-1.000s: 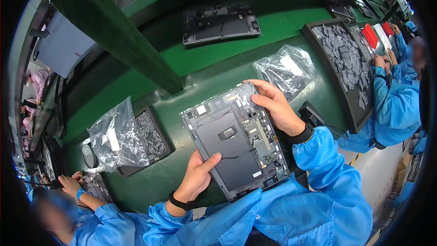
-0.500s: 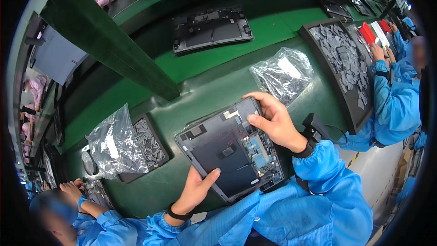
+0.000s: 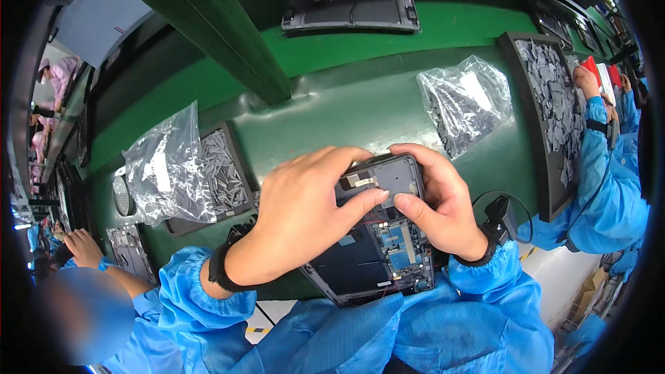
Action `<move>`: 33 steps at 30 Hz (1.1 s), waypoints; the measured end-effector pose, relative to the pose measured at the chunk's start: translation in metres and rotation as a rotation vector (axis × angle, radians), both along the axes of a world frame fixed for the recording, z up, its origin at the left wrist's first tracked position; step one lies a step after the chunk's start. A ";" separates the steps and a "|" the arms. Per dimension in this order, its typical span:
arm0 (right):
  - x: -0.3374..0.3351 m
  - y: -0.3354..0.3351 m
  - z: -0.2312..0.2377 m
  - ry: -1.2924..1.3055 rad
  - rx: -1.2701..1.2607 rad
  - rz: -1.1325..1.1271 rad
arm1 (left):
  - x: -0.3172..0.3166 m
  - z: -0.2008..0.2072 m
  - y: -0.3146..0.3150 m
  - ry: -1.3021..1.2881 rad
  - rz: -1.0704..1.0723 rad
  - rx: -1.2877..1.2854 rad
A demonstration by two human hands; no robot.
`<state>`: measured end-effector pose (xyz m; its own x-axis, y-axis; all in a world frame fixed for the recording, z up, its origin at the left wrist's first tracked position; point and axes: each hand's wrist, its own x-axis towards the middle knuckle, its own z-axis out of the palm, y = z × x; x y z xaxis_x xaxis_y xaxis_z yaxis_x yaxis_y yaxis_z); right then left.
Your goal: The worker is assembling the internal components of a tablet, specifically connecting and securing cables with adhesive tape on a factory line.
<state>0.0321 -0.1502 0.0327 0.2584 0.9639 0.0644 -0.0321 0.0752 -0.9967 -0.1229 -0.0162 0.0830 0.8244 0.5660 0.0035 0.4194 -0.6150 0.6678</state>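
Note:
An opened tablet (image 3: 350,263), slim and dark grey with its inside facing up, leans against my body, tilted. A blue circuit board (image 3: 402,246) shows along its right side. My left hand (image 3: 298,208) reaches across the tablet's left part and closes on its far edge, thumb lying on the inside near a pale strip. The hand hides much of the tablet's left half. My right hand (image 3: 443,208) clasps the far right corner, thumb on top and fingers round the outer edge. Both thumb tips are close together near that far end.
A tray of small dark strips (image 3: 225,173) with a clear plastic bag (image 3: 166,166) over it lies left. Another bag (image 3: 467,100) lies ahead. A black tray of grey pieces (image 3: 554,111) is at right. Co-workers flank me. Another opened device (image 3: 350,7) lies beyond on green.
My left hand has moved from the tablet's near left edge up to its far edge. My right hand keeps its hold at the far corner. The view has shifted slightly.

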 end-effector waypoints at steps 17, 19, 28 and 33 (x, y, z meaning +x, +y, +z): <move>0.002 0.003 -0.006 0.055 0.065 -0.015 | 0.003 -0.014 -0.005 -0.053 0.033 0.029; 0.001 0.000 -0.011 0.217 0.074 0.000 | 0.003 -0.014 -0.004 -0.032 0.033 0.040; 0.001 -0.088 -0.041 0.525 -0.362 0.263 | -0.002 -0.051 0.031 0.002 0.090 -0.446; -0.005 -0.112 -0.047 0.781 -0.365 0.164 | -0.001 -0.061 0.052 -0.037 0.170 -0.888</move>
